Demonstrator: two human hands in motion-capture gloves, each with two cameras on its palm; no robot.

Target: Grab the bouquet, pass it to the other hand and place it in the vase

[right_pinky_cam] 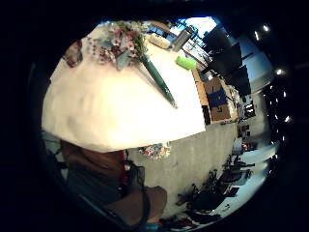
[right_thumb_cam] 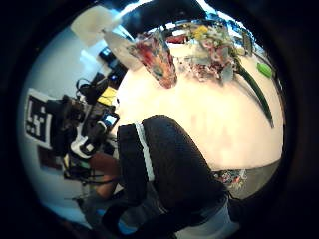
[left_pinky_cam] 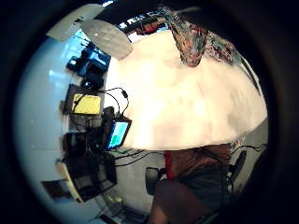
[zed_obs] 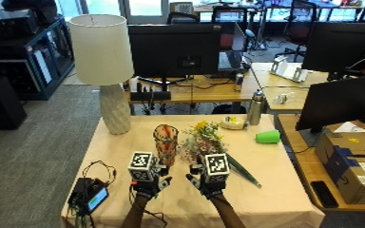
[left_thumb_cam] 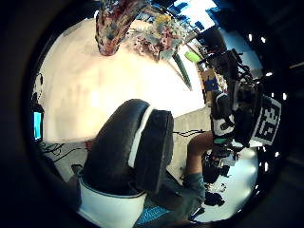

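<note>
The bouquet (zed_obs: 203,138) lies on the worktop (zed_obs: 277,171), its blooms just beside the vase (zed_obs: 165,143) and its green wrapped stems (zed_obs: 241,170) running out toward the person's right. The vase, patterned in red and many colours, stands upright just left of the flowers. Both gloved hands hover above the near part of the worktop, holding nothing: the left hand (zed_obs: 147,183) in front of the vase, the right hand (zed_obs: 209,182) in front of the bouquet, each with fingers spread and relaxed. A white table lamp (zed_obs: 103,66) stands at the far left corner, a green cup (zed_obs: 268,137) lies on its side toward the right, and a steel bottle (zed_obs: 254,108) is at the far edge.
</note>
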